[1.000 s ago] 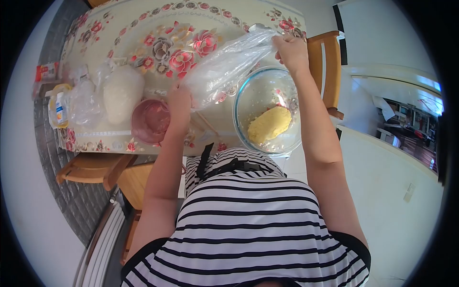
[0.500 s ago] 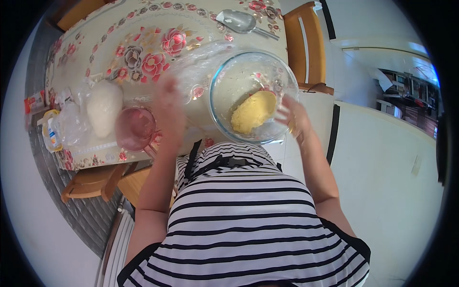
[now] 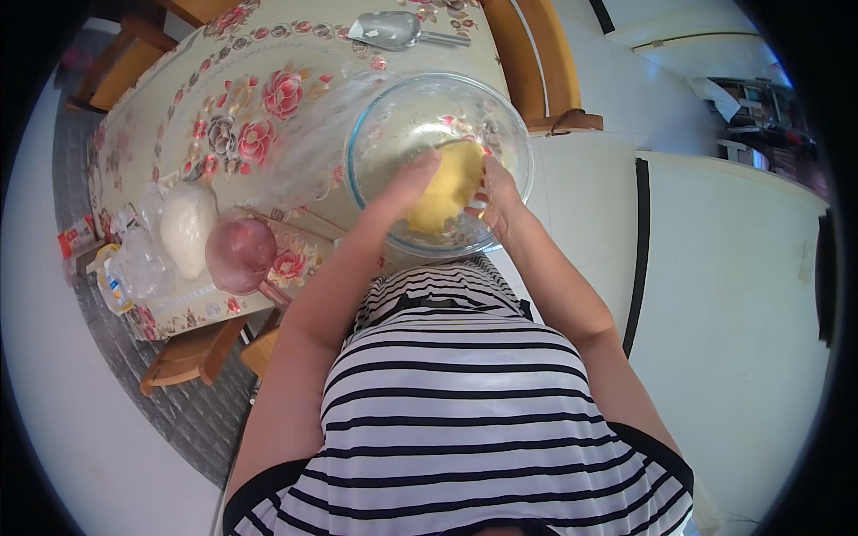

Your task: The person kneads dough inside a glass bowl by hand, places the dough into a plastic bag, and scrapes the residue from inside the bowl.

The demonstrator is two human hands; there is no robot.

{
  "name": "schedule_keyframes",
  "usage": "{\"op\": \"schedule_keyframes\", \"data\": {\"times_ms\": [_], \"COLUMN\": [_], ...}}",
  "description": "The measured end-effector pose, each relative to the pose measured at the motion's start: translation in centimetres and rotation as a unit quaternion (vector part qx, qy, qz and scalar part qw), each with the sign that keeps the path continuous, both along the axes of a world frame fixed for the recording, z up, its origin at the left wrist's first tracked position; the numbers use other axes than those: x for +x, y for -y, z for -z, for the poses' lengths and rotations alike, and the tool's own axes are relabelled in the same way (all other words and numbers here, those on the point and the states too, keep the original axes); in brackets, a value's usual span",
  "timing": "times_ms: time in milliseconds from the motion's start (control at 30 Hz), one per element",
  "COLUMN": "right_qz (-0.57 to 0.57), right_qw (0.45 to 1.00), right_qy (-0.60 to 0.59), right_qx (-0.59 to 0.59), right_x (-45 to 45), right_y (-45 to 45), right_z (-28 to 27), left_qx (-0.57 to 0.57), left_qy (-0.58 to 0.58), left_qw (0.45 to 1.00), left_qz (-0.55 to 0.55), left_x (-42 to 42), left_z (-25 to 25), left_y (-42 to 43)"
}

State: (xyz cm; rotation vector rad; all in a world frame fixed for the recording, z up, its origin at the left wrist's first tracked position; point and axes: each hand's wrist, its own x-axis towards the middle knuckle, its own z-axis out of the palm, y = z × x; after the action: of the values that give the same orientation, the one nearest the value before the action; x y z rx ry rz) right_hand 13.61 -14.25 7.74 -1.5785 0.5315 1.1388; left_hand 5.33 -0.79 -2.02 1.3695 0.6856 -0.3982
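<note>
A large clear glass bowl (image 3: 359, 125) stands at the table's front edge, close to my body. Inside it lies a yellow lump of dough (image 3: 444, 192), smooth on top and lumpier at its lower end. My left hand (image 3: 413, 183) presses on the dough's left side, its fingertips partly blurred. On the opposite side my right hand (image 3: 498, 198) curls its fingers around the dough's edge. Between them the two hands grip the lump. Small dough bits cling to the bowl's wall.
On the floral tablecloth (image 3: 295, 54) lie a metal scoop (image 3: 386, 30) and a sheet of clear plastic film (image 3: 308, 156). Left of me are a pink dipper with a handle (image 3: 241, 254), white dough under plastic (image 3: 189, 229) and a crumpled plastic bag (image 3: 141, 263). Wooden chairs (image 3: 547, 62) border the table.
My left hand has come from over the table, left of the bowl, down onto the dough. My right hand has closed in on its other side. The view has shifted slightly.
</note>
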Motion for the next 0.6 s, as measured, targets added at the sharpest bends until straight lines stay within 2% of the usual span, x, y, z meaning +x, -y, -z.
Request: {"op": "schedule_keyframes", "data": {"times_ms": [33,100,133,267,333,467,533,600], "right_qz": [-0.038,-0.071,-0.104,-0.041,0.117,0.123,0.026,0.001], "right_qw": [0.999,0.996,0.99,0.992,0.981,0.979,0.987,0.979], "right_qy": [0.024,0.051,0.085,0.11,-0.013,-0.043,-0.025,-0.016], "right_qx": [0.016,-0.009,-0.033,-0.039,0.152,0.154,0.157,0.201], "right_x": [0.3,1.4,1.9,2.9,1.4,1.4,2.1,2.1], "right_y": [-0.1,-0.7,-0.9,-0.8,-1.6,-1.4,-0.3,0.7], "right_z": [-0.5,-1.1,-1.0,4.3,6.2,4.4,5.2,3.5], "left_qx": [0.0,-0.169,-0.275,-0.25,-0.135,-0.191,-0.162,-0.138], "left_qy": [-0.003,-0.009,-0.019,-0.061,-0.136,-0.081,-0.044,-0.068], "left_qw": [1.0,0.982,0.955,0.954,0.978,0.971,0.977,0.981], "left_qz": [0.002,-0.079,-0.112,-0.155,-0.082,-0.117,-0.128,-0.121], "left_x": [0.3,0.8,0.3,0.9,1.1,0.5,0.3,0.0], "left_z": [0.0,-1.8,-4.2,-4.3,-6.3,-5.7,-6.0,-8.6], "left_y": [-0.2,-1.1,-1.5,-2.2,-1.9,-0.6,-0.2,-0.3]}}
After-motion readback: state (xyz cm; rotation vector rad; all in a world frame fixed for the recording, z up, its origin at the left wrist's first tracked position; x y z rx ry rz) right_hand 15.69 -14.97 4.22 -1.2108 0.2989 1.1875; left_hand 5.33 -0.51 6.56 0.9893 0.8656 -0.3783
